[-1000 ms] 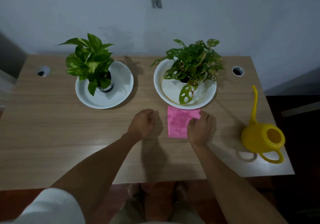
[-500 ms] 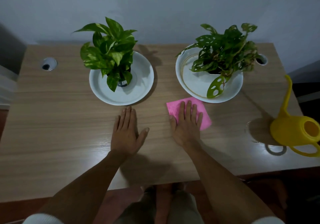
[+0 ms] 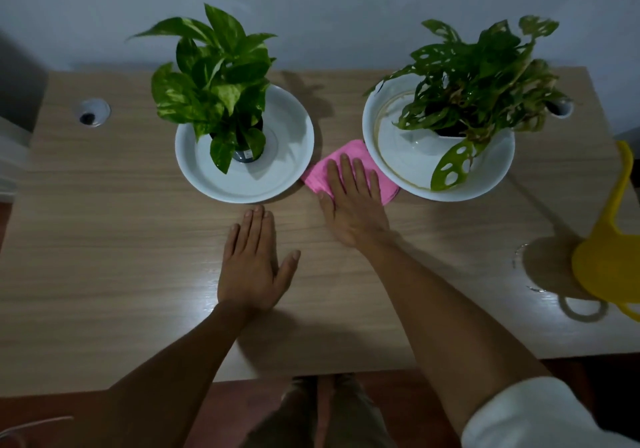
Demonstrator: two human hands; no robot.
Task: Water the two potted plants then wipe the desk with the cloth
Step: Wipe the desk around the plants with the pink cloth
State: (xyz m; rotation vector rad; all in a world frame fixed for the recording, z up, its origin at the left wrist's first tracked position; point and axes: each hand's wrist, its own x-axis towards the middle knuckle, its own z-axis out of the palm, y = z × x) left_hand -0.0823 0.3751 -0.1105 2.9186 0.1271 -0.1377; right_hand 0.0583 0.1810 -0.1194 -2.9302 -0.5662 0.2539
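Note:
A pink cloth [image 3: 318,174] lies on the wooden desk [image 3: 104,239] between the two white saucers. My right hand [image 3: 353,205] presses flat on it, fingers spread and pointing away from me. My left hand [image 3: 252,264] rests flat on the bare desk, holding nothing, just in front of the left saucer [image 3: 294,142]. That saucer holds a broad-leaved plant [image 3: 214,80] in a small dark pot. The right saucer [image 3: 391,142] holds a plant with holed leaves [image 3: 478,77]. A yellow watering can [image 3: 609,264] stands at the desk's right edge, partly cut off by the frame.
Round cable holes sit at the back left [image 3: 91,113] and back right [image 3: 559,108] of the desk. Water drops glisten on the desk [image 3: 519,257] beside the can. A wall runs behind the desk. My legs show below the front edge.
My right hand has slid the pink cloth forward and left into the gap between the saucers. Both hands went from fists to flat palms. The view has moved closer.

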